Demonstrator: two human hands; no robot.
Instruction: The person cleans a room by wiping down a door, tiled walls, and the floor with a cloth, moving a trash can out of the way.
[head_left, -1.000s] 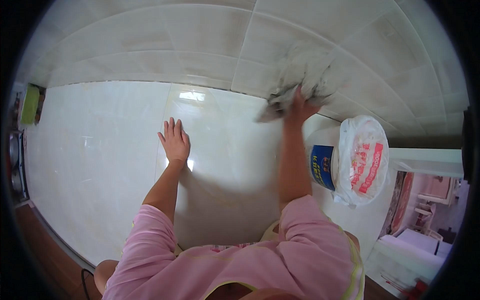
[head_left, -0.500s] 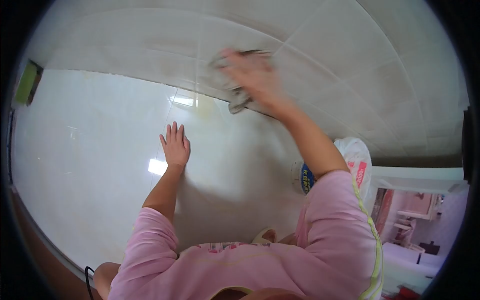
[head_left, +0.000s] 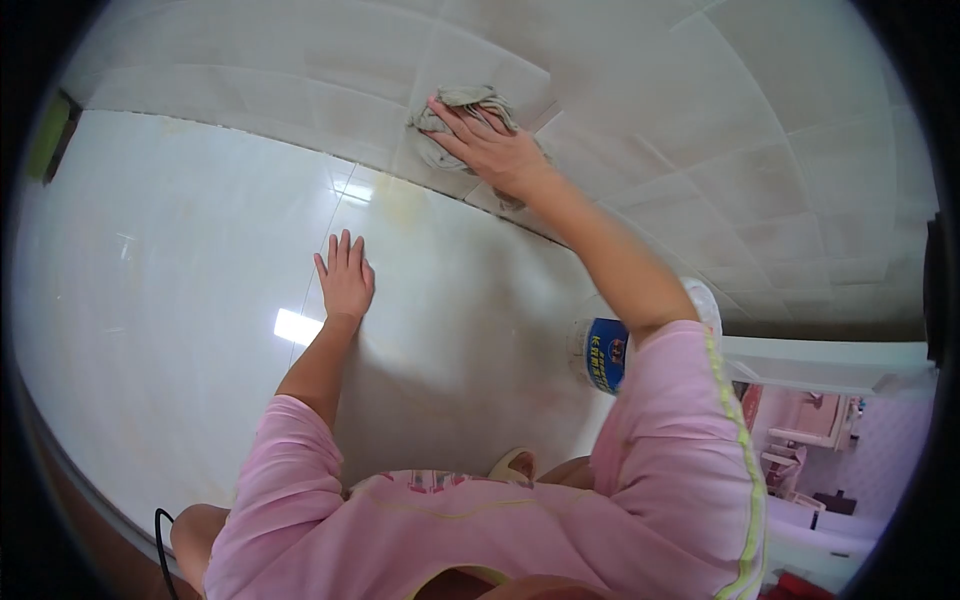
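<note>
My right hand (head_left: pixel 500 158) presses a grey cloth (head_left: pixel 468 98) flat against the tiled wall (head_left: pixel 330 95), just above the joint with the white surface. Parts of the cloth show beyond the fingertips and below the palm. Flat on the glossy white surface (head_left: pixel 180 270) rests my left hand (head_left: pixel 346 280), its fingers spread and nothing in it.
A tub with a blue label (head_left: pixel 604 356) stands at the right, partly hidden by my right arm, with white plastic (head_left: pixel 706 302) behind it. A green object (head_left: pixel 48 138) sits at the far left. A black cable (head_left: pixel 162 545) curves at the lower left.
My right hand has moved left along the wall with the cloth from near the tub, and a little upward. My left hand stays flat on the surface. The view has shifted slightly.
</note>
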